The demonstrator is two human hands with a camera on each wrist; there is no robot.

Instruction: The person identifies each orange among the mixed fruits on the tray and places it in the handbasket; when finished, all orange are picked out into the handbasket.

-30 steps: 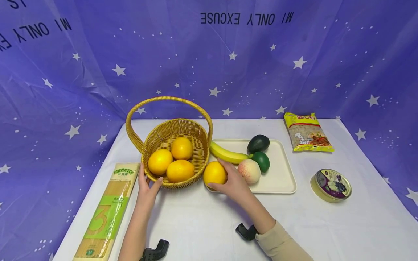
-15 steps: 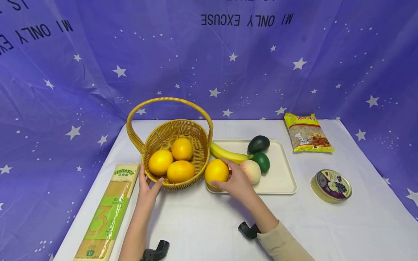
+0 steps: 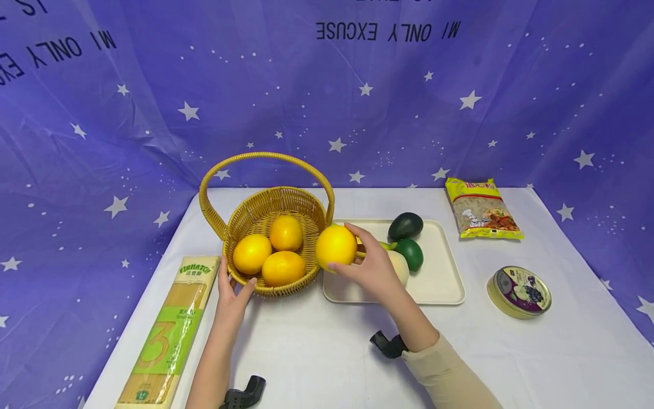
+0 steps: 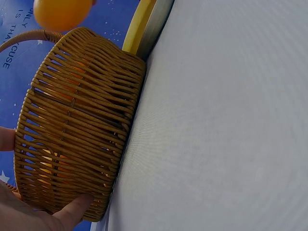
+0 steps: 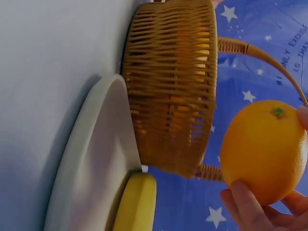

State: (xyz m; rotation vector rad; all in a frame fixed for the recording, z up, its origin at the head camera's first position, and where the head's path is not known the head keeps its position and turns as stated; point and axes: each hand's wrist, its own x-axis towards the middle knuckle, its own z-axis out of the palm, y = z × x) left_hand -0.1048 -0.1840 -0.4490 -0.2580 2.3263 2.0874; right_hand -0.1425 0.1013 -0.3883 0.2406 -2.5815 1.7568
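Observation:
My right hand (image 3: 375, 270) grips an orange (image 3: 335, 247) between thumb and fingers, raised beside the basket's right rim. In the right wrist view, that orange (image 5: 264, 149) shows a green stem mark. My left hand (image 3: 232, 301) holds the near left side of the wicker basket (image 3: 276, 196), its fingers and thumb against the outer wall. Inside the basket lie three oranges (image 3: 283, 268). Behind the right hand, a cream tray (image 3: 439, 284) bears a dark avocado (image 3: 406, 226), a green fruit (image 3: 409, 254), a partly hidden peach (image 3: 399, 267) and a mostly hidden banana (image 5: 137, 202).
A spaghetti pack (image 3: 166, 332) lies left of the basket, near the left arm. At the right stand a yellow food bag (image 3: 482, 210) and, closer, a round tin (image 3: 518, 291). The basket's tall arched handle (image 3: 265, 154) rises above it. A starry blue cloth (image 3: 306, 85) hangs behind.
My right hand has lifted the orange off the tray, up and slightly toward the basket. It now covers most of the banana. The left hand has stayed at the basket.

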